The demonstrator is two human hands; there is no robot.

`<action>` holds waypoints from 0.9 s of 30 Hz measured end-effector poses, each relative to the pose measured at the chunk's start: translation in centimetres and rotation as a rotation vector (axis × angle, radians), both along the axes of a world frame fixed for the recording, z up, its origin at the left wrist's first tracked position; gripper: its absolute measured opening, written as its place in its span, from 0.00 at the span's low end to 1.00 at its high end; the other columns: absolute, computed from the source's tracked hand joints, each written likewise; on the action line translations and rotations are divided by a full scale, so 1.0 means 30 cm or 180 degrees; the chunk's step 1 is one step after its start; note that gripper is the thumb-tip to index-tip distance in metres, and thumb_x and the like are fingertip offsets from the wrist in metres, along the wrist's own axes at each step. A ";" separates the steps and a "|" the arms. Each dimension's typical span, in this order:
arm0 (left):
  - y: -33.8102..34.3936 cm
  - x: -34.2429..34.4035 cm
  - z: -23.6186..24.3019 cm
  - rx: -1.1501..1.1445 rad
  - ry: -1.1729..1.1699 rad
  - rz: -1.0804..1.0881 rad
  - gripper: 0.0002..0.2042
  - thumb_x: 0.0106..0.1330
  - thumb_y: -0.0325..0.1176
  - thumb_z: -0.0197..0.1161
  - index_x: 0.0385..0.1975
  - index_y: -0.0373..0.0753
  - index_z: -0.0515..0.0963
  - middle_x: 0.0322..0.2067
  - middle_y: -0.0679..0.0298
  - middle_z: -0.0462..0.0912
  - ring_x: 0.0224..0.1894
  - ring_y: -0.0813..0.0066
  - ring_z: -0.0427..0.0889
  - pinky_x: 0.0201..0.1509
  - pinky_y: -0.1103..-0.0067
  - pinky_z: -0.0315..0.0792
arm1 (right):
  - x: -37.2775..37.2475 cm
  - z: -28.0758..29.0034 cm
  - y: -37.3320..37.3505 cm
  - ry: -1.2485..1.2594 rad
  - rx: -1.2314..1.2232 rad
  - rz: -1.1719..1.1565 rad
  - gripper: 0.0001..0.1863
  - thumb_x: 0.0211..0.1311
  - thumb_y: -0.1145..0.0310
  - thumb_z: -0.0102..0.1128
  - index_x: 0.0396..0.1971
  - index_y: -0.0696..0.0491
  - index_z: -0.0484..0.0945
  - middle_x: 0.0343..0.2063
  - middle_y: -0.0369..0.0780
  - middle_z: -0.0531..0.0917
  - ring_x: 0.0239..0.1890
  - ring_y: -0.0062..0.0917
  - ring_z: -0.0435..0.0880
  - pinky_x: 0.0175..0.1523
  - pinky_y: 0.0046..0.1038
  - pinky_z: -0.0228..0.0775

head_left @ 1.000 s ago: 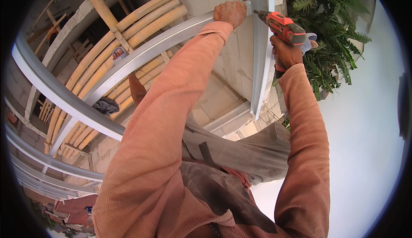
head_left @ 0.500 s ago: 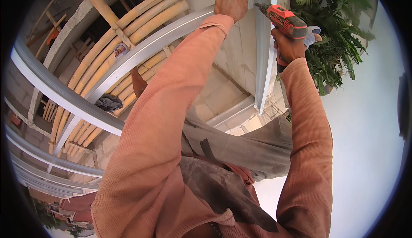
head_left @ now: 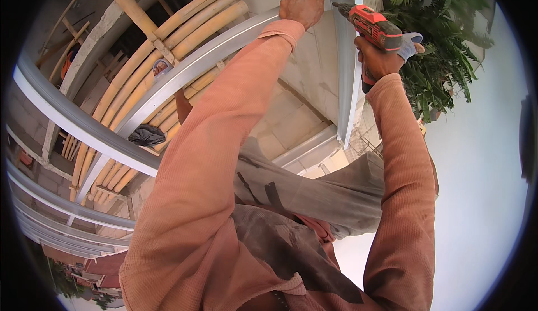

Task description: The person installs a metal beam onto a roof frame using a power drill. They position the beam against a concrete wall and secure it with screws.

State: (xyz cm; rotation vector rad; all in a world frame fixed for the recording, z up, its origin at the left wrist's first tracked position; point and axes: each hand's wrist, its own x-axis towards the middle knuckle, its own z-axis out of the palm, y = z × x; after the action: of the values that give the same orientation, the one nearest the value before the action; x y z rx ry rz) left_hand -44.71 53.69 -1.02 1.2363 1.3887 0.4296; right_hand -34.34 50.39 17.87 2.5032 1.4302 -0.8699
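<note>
My left grip (head_left: 302,9) was curled over the long metal beam (head_left: 190,67), near the end where it came up to a crossing beam (head_left: 344,59). My right grip (head_left: 381,61) was wrapped around the handle of a red and black drill (head_left: 374,28), its bit pointing left at the crossing beam; I could not tell whether the tip touched metal. Bamboo poles (head_left: 214,28) showed on both sides of the long metal beam, with a dark crumpled bundle (head_left: 147,135) beside them. Green foliage (head_left: 445,59) hung to the right of the drill.
</note>
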 end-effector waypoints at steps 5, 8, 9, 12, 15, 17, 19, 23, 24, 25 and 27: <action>0.007 -0.013 -0.007 0.0093 0.0112 0.0062 0.30 0.74 0.53 0.39 0.38 0.36 0.86 0.37 0.44 0.87 0.43 0.43 0.86 0.55 0.56 0.74 | -0.024 0.018 0.019 0.0093 0.0080 -0.0126 0.14 0.56 0.62 0.67 0.37 0.56 0.81 0.21 0.36 0.81 0.21 0.20 0.77 0.27 0.27 0.67; -0.009 0.000 -0.003 0.0007 0.0115 0.0005 0.30 0.73 0.53 0.39 0.38 0.36 0.86 0.39 0.43 0.87 0.44 0.42 0.85 0.55 0.56 0.74 | 0.003 0.003 0.031 0.0020 -0.0023 0.0048 0.15 0.56 0.62 0.67 0.37 0.57 0.82 0.22 0.37 0.81 0.21 0.20 0.77 0.27 0.26 0.68; -0.007 0.000 -0.004 0.0025 0.0126 -0.0008 0.30 0.73 0.53 0.39 0.38 0.36 0.86 0.39 0.43 0.87 0.44 0.42 0.85 0.55 0.56 0.74 | 0.022 -0.007 0.024 0.0082 0.0056 0.0032 0.15 0.55 0.62 0.68 0.37 0.57 0.82 0.22 0.37 0.81 0.22 0.20 0.77 0.28 0.27 0.68; 0.003 -0.008 0.004 -0.0025 0.0127 -0.0018 0.30 0.73 0.53 0.39 0.38 0.36 0.87 0.39 0.43 0.86 0.44 0.42 0.85 0.56 0.57 0.74 | 0.057 -0.008 0.065 0.0165 0.0052 -0.0029 0.16 0.55 0.61 0.68 0.37 0.58 0.82 0.22 0.37 0.81 0.22 0.21 0.78 0.29 0.28 0.70; 0.034 -0.019 0.018 -0.0009 0.0201 -0.0013 0.30 0.73 0.53 0.39 0.39 0.36 0.86 0.40 0.45 0.87 0.45 0.42 0.85 0.56 0.57 0.75 | 0.067 -0.004 0.071 0.0157 -0.0025 0.0121 0.14 0.56 0.63 0.67 0.36 0.57 0.82 0.22 0.35 0.80 0.22 0.20 0.76 0.29 0.27 0.68; 0.027 -0.022 0.032 -0.0078 0.0186 -0.0002 0.30 0.74 0.53 0.38 0.40 0.37 0.86 0.40 0.46 0.87 0.45 0.43 0.85 0.55 0.57 0.75 | 0.091 -0.011 0.060 0.0105 -0.0072 0.0218 0.12 0.57 0.66 0.67 0.37 0.57 0.81 0.23 0.34 0.80 0.22 0.18 0.76 0.29 0.26 0.68; 0.024 -0.018 0.051 -0.0023 0.0214 -0.0195 0.29 0.74 0.53 0.38 0.40 0.38 0.86 0.41 0.47 0.87 0.45 0.44 0.85 0.55 0.57 0.75 | 0.167 -0.010 0.038 0.0150 -0.0134 0.0355 0.16 0.55 0.61 0.67 0.39 0.57 0.82 0.26 0.39 0.84 0.27 0.25 0.81 0.35 0.29 0.72; -0.027 -0.024 -0.003 0.0593 0.0186 0.0007 0.28 0.77 0.53 0.39 0.41 0.39 0.84 0.40 0.50 0.87 0.44 0.46 0.85 0.53 0.56 0.76 | 0.108 0.051 0.051 -0.0427 -0.0261 0.1180 0.22 0.53 0.58 0.65 0.45 0.55 0.82 0.35 0.50 0.87 0.41 0.46 0.86 0.46 0.38 0.76; -0.004 -0.030 0.001 0.0642 0.0222 0.0029 0.28 0.77 0.53 0.39 0.41 0.39 0.84 0.40 0.50 0.87 0.44 0.46 0.85 0.53 0.56 0.76 | 0.094 0.079 0.030 -0.0574 -0.0194 0.1368 0.22 0.53 0.60 0.65 0.47 0.55 0.81 0.37 0.51 0.87 0.43 0.49 0.85 0.47 0.39 0.76; -0.001 -0.028 0.007 0.0661 0.0200 -0.0020 0.27 0.77 0.53 0.39 0.41 0.39 0.84 0.41 0.51 0.86 0.45 0.47 0.85 0.53 0.56 0.76 | 0.060 0.152 0.009 -0.0474 -0.0047 0.1473 0.21 0.53 0.63 0.64 0.47 0.55 0.81 0.37 0.50 0.86 0.43 0.48 0.85 0.47 0.39 0.76; -0.020 -0.021 0.030 0.0657 0.0149 -0.0097 0.27 0.77 0.53 0.39 0.42 0.39 0.83 0.42 0.52 0.86 0.46 0.47 0.84 0.54 0.56 0.76 | 0.030 0.314 -0.053 -0.0092 0.0235 0.1669 0.18 0.54 0.69 0.65 0.46 0.56 0.81 0.38 0.46 0.87 0.39 0.40 0.85 0.45 0.34 0.75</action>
State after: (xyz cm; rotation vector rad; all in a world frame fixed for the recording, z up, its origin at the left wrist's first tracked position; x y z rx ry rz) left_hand -45.35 53.09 -0.11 1.4412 1.3895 0.5363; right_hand -33.43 48.81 27.28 2.0061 1.9994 -0.6811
